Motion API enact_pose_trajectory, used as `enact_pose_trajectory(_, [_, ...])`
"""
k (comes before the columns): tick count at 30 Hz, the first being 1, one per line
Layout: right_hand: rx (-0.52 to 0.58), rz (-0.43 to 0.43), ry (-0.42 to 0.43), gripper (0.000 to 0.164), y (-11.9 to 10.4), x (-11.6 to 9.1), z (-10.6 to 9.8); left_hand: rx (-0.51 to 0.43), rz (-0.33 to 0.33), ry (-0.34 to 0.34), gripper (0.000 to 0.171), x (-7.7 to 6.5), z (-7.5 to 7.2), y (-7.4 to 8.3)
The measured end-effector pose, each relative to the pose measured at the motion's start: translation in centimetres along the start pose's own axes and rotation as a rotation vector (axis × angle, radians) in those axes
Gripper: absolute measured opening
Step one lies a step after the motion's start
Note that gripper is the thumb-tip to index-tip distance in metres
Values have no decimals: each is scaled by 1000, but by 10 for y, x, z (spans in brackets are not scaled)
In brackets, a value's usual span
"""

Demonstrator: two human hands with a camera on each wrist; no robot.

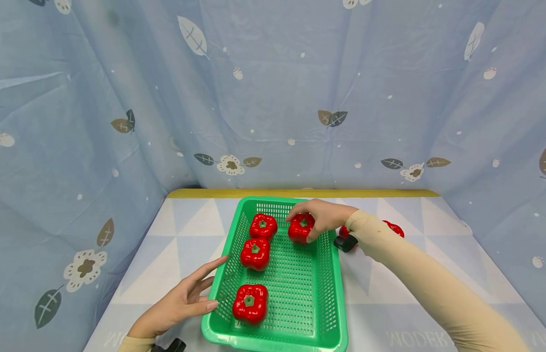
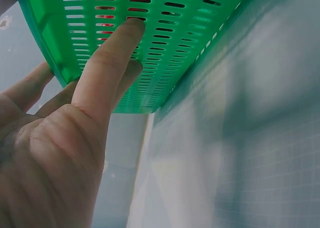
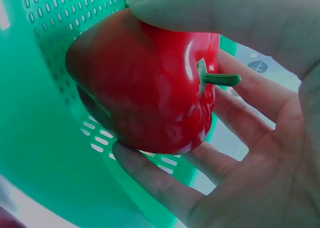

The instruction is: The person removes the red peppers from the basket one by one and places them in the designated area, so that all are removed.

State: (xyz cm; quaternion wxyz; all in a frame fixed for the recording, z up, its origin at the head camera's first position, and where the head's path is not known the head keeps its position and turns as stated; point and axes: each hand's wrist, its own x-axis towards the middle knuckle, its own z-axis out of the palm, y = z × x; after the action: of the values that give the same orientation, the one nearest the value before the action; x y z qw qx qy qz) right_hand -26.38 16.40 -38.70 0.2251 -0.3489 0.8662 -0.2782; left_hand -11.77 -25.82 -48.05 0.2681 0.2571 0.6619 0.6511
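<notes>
The right grip (image 1: 324, 215) pinched a pepper (image 1: 300, 229) by its sides, seemingly best for something light, stiff, slick; the left grip (image 1: 178, 299), spread, touched the basket (image 1: 295, 293).

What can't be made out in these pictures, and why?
Head view: how many glossy red bell peppers lie right of the green plastic basket; the cream right sleeve partly covers them.
Left wrist view: the red shapes inside; the basket's slotted wall hides most.
Right wrist view: the dark red patch, lower left; the frame edge cuts it.

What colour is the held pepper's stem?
The stem is green; the right wrist view shows it best.
</notes>
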Motion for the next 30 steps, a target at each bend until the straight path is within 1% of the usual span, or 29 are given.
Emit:
enact_pose_trajectory(7, [-14, -7, 26, 68, -4, -4, -3, 4, -6, 5, 81, 0, -1, -2])
enact_pose_trajectory(12, [3, -42, 41, 71, -8, -9, -9, 0, -7, 5, 80, 1, -1, -3])
enact_pose_trajectory(20, [41, -43, 50, 71, -13, -18, -21, 4, -10, 9, 80, 1, -1, -1])
enact_pose_trajectory(24, [28, -69, 65, 70, -15, -23, -28, 7, -14, 12, 80, 1, -1, 0])
enact_pose_trajectory(30, [25, -119, 61, 68, -17, -29, -36, 4, -26, 13, 80, 1, -1, 0])
